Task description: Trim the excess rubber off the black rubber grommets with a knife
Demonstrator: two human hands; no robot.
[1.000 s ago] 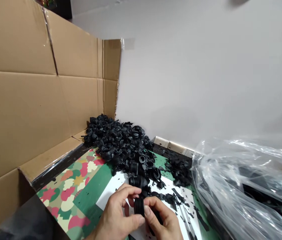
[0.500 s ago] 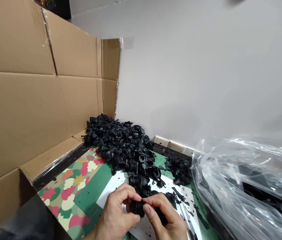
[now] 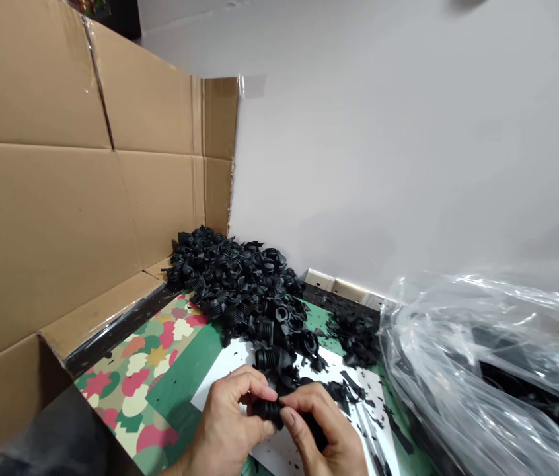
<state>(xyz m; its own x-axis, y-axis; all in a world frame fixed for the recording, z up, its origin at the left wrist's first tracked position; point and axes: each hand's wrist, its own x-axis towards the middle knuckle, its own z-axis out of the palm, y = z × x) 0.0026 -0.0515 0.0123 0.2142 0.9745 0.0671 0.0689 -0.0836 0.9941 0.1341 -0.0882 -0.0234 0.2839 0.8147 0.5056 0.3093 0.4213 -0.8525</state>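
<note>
Tall brown panel (image 3: 46, 225): corrugated cardboard, matt, creased, one outer edge ragged; clear tape strip (image 3: 240, 87) at its end, thin glossy plastic; light grey wall (image 3: 383, 132), smooth, low sheen; heaped black ribbed pieces (image 3: 240, 281) and the short black ribbed piece (image 3: 269, 412) between the fingers, rubber or soft plastic by look, dull sheen; thin black scraps (image 3: 356, 337), similar, rough-edged; multicoloured patterned sheet (image 3: 135, 383), smooth, flat finish; white rectangular sheet (image 3: 215, 373), paper-like, matt, speckled; large transparent bag (image 3: 423, 350), plastic film, wrinkled, highly glossy.
</note>
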